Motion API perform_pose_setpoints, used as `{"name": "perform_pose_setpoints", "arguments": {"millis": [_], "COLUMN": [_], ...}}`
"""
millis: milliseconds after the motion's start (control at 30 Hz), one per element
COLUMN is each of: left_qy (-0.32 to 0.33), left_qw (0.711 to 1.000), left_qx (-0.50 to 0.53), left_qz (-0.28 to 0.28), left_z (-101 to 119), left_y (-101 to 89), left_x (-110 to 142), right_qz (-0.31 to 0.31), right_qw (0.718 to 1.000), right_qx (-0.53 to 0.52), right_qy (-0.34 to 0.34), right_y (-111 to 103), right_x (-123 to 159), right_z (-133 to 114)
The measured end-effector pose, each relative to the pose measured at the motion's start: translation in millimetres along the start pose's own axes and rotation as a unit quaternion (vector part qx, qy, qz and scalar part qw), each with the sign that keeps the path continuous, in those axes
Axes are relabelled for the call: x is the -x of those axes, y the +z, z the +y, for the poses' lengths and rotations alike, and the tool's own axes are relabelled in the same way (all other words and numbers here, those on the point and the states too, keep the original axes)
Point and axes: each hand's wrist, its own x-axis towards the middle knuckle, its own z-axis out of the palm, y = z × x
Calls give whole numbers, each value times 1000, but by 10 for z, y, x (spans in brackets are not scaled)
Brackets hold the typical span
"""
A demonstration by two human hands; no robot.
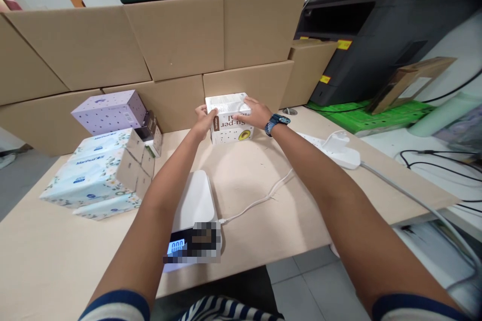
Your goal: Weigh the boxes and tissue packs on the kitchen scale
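Hands clasping opposite sides, white box between them, brown cartons just behind.

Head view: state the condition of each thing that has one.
Left hand, gripping white box
Right hand, gripping white box
White box, top shut
Scale, on, display lit
White cable, plugged into scale
Power strip, plug inserted
Tissue packs, stacked
Purple box, looks shut
Dark machine, cannot tell whether on
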Motion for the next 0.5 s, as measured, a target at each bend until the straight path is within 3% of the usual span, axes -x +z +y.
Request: {"name": "perform_pose_setpoints", "arguments": {"millis": [500], "left_qy": [7], "left_qw": [1000], "left_qx": [-3], "left_qz": [5], "left_z": [-22], "left_y": [22], "left_x": [11], "right_qz": [5], "right_qw": [1000], "right_qx": [-15], "right_qy": [-2], "right_y": [7], "right_x": [7], "right_z": [19]}}
